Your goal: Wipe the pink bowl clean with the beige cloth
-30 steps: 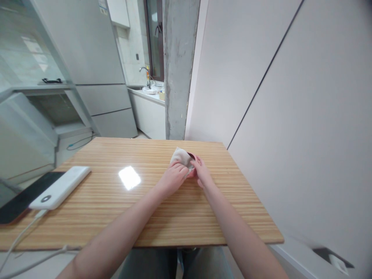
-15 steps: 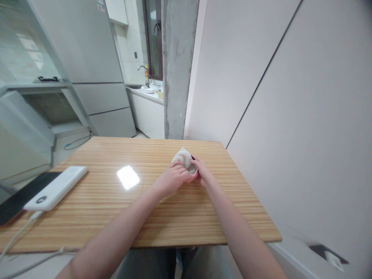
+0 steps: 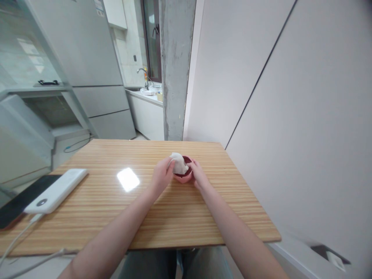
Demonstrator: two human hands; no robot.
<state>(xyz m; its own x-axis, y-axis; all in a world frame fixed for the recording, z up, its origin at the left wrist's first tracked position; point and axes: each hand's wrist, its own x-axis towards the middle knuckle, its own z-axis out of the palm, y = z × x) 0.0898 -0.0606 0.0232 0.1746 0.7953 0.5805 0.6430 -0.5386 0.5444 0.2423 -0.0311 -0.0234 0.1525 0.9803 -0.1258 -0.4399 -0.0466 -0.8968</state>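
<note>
on the far left of the wooden table [image 3: 95, 217] a white power bank [image 3: 55, 190] lies on a dark phone [image 3: 20, 199], with a white cable [image 3: 17, 242] hanging off the near edge. near the middle of the table the left hand [image 3: 160, 179] pinches a white cloth [image 3: 178, 164] with curled fingers and pushes it down into a small red bowl [image 3: 183, 177]. just right of it the right hand [image 3: 197, 176] cups the side of the bowl, fingers bent around it. i think a hard push could tip the bowl or slide it away if the right hand lets go. the cloth could also slip out of the pinch. an elbow could catch the cable and drag the power bank off.
</note>
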